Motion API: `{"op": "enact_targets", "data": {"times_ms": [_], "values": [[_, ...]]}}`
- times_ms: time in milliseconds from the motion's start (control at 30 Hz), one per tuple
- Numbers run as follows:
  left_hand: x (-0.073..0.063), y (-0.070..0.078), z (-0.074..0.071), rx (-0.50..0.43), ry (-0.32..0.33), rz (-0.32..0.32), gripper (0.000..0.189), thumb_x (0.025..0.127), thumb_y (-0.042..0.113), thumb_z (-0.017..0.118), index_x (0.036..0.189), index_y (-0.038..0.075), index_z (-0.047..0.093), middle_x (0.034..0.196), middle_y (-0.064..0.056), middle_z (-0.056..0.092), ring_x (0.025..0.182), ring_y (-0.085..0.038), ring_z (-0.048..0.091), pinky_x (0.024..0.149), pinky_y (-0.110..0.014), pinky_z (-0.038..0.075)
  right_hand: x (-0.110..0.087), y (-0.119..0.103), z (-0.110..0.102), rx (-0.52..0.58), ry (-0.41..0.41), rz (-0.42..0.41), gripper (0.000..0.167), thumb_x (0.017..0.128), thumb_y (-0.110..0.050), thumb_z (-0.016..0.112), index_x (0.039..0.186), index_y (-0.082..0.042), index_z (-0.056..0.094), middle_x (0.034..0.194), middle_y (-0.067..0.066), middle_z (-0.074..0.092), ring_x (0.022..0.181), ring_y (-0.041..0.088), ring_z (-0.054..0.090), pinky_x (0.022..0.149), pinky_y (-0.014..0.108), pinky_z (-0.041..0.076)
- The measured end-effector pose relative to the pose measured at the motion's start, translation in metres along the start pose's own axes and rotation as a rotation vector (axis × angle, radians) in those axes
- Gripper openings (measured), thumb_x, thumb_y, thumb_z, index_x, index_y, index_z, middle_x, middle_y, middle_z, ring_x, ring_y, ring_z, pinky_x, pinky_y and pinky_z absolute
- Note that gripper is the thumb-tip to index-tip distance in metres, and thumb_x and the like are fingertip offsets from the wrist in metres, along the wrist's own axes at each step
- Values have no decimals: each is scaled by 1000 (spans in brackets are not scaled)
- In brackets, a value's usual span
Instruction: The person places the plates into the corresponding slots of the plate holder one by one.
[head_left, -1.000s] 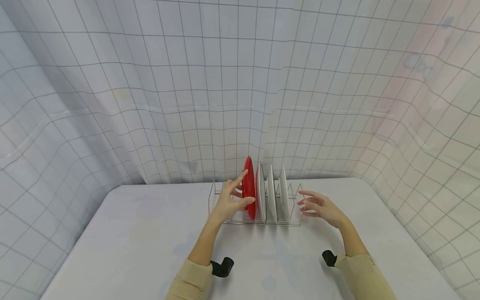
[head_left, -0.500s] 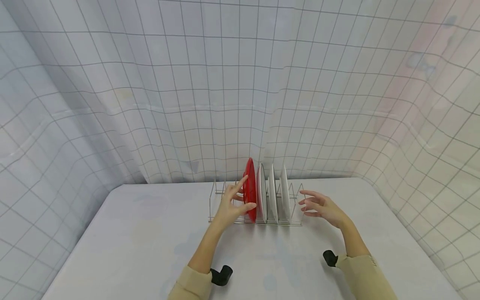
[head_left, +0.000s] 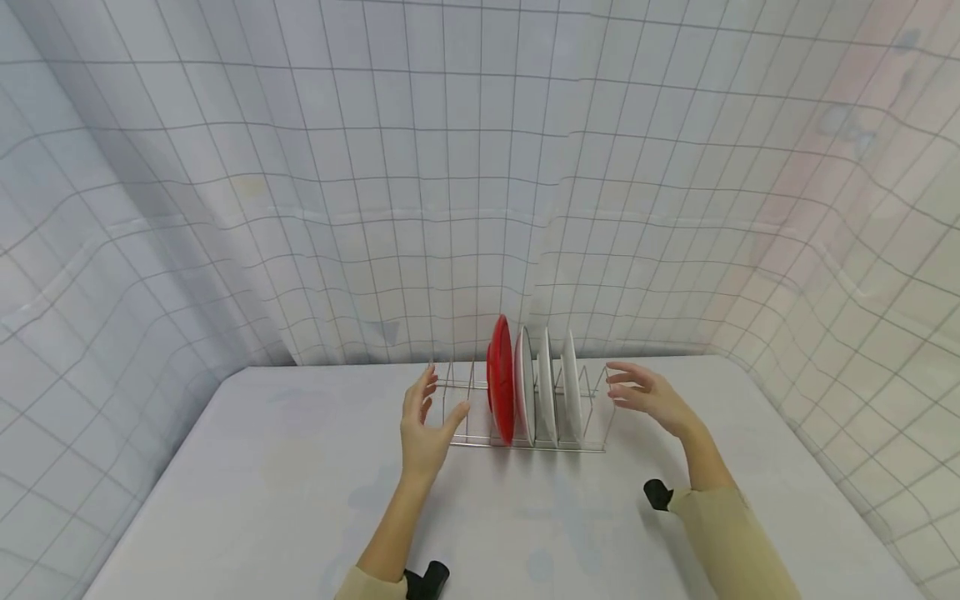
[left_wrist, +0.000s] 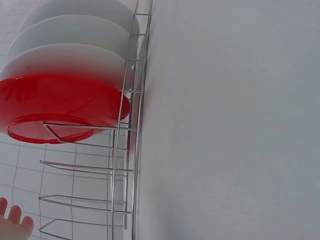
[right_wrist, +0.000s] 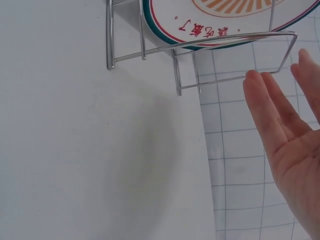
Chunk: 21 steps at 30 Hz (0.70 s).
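A red plate (head_left: 503, 383) stands on edge in a wire dish rack (head_left: 528, 448), its footed underside facing left in the left wrist view. Several white plates (head_left: 572, 387) stand upright to its right; the rightmost plate (right_wrist: 230, 15) shows a green rim, red characters and an orange pattern in the right wrist view. My left hand (head_left: 422, 433) is at the rack's left end, apart from the red plate, thumb and fingers spread and holding nothing. By the rack's right end my right hand (head_left: 652, 398) hovers with relaxed fingers, its fingertips close to the end wire.
The rack stands near the back of a white table (head_left: 300, 483). Behind and on both sides hangs a white curtain with a grid pattern (head_left: 480, 183). Bare rack prongs (left_wrist: 85, 200) run along the left part of the rack.
My left hand has let go of the red plate and moved left, away from it. The plate stays upright in the rack. My right hand has risen slightly.
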<state>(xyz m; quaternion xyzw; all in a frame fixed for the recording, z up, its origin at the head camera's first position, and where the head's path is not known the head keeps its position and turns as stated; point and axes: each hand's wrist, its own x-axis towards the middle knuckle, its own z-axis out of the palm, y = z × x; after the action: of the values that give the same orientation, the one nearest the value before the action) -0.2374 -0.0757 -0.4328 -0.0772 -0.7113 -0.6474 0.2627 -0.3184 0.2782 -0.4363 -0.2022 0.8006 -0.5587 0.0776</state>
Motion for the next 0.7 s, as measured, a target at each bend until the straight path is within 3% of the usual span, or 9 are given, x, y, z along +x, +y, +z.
{"op": "enact_targets", "data": {"times_ms": [167,400,700], "values": [[-10,-24,-1,39,90,-60,70,74,8,75,135,6,42,130,-16,43,117,-30,37,101,-53,31,12,3,-2,-75,26,11,48,91,-13,56,135,-3,40,130,26,44,113,40,49,92,37,47],[-20,-29,6,84,176,-175,76,72,15,78,137,6,38,135,-17,35,125,-35,32,104,-54,28,20,7,-3,-105,-8,23,44,93,-14,53,135,-4,42,135,21,43,121,37,43,99,53,36],[-18,-40,8,75,171,-221,78,73,15,77,138,6,35,138,-15,33,128,-35,30,104,-57,27,16,11,3,-53,-33,-9,42,94,-11,48,134,2,40,134,25,42,124,38,40,100,52,34]]}}
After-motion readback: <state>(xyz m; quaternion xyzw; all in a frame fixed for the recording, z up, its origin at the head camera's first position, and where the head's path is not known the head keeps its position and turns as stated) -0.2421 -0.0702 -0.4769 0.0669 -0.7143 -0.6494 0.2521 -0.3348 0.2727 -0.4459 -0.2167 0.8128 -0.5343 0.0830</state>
